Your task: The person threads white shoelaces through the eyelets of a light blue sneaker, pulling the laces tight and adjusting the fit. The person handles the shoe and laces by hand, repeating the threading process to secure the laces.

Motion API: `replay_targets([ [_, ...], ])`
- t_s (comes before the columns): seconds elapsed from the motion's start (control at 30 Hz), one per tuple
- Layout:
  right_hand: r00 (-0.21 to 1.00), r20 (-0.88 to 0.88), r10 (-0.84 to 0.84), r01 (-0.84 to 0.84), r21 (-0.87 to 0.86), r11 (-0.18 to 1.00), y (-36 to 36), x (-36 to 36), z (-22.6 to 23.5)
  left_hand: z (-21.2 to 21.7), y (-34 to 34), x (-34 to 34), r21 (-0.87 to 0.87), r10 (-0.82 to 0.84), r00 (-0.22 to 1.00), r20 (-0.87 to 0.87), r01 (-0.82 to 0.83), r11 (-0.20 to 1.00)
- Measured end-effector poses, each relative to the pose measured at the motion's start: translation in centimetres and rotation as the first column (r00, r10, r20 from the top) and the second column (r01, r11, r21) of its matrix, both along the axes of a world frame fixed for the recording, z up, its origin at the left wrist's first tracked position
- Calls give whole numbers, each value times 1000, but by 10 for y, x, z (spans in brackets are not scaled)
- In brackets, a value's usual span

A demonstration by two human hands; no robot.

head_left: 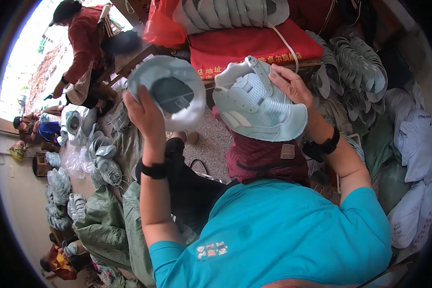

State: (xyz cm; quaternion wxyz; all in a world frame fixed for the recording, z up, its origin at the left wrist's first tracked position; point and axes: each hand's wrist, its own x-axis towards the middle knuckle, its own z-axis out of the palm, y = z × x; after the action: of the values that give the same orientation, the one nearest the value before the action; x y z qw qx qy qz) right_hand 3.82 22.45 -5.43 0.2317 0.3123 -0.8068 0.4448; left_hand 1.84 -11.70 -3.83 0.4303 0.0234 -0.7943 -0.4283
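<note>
In my left hand (146, 115) is a pale blue-grey shoe upper (194, 89), its round opening facing up toward me. My thumb and fingers clasp its near left edge, and it looks slightly blurred. A second pale blue shoe upper (240, 117), of mesh with light slanted stripes and a row of lace holes, is gripped by my right hand (295, 91) along its upper right edge. Both are held up in front of me, side by side and apart. Below the right one, a maroon cloth item (266, 161) lies at my lap.
A red cloth (254, 48) covers the bench ahead, with a row of grey uppers (225, 13) on it. Bundled uppers (360, 67) stand at right, near white sacks (417, 144). Green sacks (101, 221) lie at left. A person in red (86, 45) works at far left.
</note>
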Motion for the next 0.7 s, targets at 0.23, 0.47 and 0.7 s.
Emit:
replay_targets([
  [0.23,962,-53,266,-267,-5,964,-3,24,8,58,23,-71,-174,-33,935,-352,-30,984],
  [0.47,842,218,494,-493,-59,868,-22,44,31,56,87,-112,-498,-274,825,-495,-11,867],
  [0.7,950,94,298,-288,-102,952,-11,38,6,30,105,-131,-735,-340,903,-263,41,677],
])
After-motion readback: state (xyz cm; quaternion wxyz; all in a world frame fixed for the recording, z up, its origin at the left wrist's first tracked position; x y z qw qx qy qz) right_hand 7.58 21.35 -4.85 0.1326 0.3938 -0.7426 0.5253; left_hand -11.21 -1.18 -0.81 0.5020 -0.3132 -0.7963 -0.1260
